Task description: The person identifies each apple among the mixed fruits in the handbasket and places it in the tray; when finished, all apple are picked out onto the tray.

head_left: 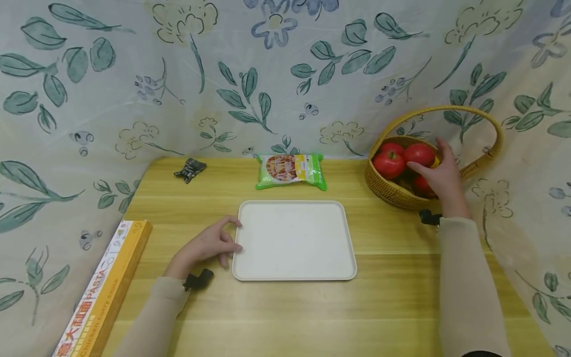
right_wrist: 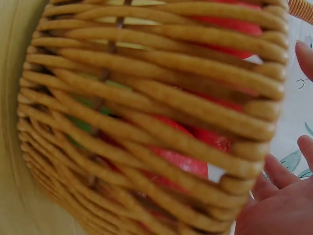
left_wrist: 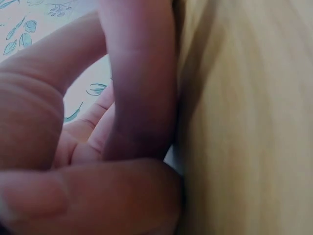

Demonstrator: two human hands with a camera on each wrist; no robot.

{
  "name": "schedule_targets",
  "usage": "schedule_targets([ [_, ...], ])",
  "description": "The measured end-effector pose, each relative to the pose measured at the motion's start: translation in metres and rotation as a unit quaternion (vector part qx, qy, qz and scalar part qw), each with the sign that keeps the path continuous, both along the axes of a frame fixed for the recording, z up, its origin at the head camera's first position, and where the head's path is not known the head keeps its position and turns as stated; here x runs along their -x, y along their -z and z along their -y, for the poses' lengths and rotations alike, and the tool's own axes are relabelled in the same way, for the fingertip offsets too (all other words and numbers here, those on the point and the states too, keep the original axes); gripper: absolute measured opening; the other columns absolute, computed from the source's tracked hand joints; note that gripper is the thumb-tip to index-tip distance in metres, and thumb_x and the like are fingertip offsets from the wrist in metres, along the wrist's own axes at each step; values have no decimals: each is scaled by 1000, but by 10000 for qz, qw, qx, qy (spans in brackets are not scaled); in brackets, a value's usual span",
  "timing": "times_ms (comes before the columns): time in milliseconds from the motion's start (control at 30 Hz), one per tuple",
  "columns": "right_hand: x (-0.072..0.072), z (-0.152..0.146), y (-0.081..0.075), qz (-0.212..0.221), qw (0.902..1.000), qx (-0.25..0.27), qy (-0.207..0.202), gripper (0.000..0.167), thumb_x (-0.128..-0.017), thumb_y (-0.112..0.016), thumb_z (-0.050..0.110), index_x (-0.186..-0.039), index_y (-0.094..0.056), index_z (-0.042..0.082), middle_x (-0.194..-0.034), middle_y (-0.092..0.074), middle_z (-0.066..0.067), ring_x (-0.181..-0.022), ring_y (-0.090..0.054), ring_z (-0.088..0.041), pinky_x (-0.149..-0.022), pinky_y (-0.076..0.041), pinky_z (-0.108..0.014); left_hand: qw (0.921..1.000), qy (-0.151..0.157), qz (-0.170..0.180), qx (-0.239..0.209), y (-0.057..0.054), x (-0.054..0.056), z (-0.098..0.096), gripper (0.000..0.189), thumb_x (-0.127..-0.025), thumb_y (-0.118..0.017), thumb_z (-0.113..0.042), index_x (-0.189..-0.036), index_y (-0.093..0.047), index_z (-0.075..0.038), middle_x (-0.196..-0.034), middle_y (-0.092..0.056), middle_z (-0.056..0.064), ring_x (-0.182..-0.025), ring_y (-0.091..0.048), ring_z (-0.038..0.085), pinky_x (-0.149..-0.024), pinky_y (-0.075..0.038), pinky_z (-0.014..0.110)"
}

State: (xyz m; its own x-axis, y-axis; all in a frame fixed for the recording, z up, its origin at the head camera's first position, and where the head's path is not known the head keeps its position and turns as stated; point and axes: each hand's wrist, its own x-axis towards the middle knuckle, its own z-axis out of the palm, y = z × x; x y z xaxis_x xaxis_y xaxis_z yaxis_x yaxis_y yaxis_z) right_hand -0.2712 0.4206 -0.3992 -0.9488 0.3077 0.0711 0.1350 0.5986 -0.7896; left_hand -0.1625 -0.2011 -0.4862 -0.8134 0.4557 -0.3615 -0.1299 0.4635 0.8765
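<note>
My left hand (head_left: 211,244) is at the left edge of a white rectangular tray (head_left: 294,240), its thumb and index fingertips on the rim and the other fingers bent outside it. In the left wrist view, bent fingers (left_wrist: 142,98) fill the picture close to the wood. My right hand (head_left: 441,173) reaches over the right side of a wicker basket (head_left: 392,194), thumb and fingers spread above red apples (head_left: 389,164). The right wrist view shows the basket's woven side (right_wrist: 161,98) with red fruit and something green behind the weave, and part of the hand (right_wrist: 279,205) beyond the rim.
A green snack packet (head_left: 290,171) lies behind the tray. A small black crumpled item (head_left: 190,169) is at the back left. A long yellow and white pasta box (head_left: 104,292) lies along the left edge. The basket's tall handle (head_left: 446,108) arches over the fruit. Floral cloth (head_left: 276,74) hangs behind.
</note>
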Motion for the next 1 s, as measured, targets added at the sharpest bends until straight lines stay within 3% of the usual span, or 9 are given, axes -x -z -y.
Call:
schedule_targets([
  [233,8,-3,3,79,9998,-178,-94,106,-95,-76,51,-170,-3,39,-181,-3,-2,-168,-5,-34,-133,-10,-64,9999,-48,56,-95,0,0,1,70,-93,-82,-19,-149,-40,-12,-74,-70,7,-51,-66,20,-57,-59,34],
  [433,10,-4,6,109,9987,-389,-297,105,-96,-76,44,-172,-5,33,-181,-6,-10,-165,-12,-42,-131,-15,-68,9999,-50,68,-72,4,1,2,70,-94,-82,-20,-149,-40,-13,-75,-70,7,-51,-66,20,-52,-55,31],
  [700,14,-8,11,-83,9969,-627,-460,99,-98,-76,35,-172,-10,22,-179,-14,-16,-159,-23,-50,-128,-23,-69,9999,-105,130,15,5,0,1,67,-93,-83,-24,-146,-42,-18,-75,-71,7,-51,-67,20,-47,-45,27],
  [1000,25,-14,22,-387,9926,-948,-658,91,-99,-75,19,-171,-19,16,-175,-23,-23,-157,-26,-52,-128,-21,-69,9998,-117,84,105,4,0,1,66,-93,-83,-26,-145,-43,-19,-75,-71,6,-50,-67,20,-45,-40,26],
])
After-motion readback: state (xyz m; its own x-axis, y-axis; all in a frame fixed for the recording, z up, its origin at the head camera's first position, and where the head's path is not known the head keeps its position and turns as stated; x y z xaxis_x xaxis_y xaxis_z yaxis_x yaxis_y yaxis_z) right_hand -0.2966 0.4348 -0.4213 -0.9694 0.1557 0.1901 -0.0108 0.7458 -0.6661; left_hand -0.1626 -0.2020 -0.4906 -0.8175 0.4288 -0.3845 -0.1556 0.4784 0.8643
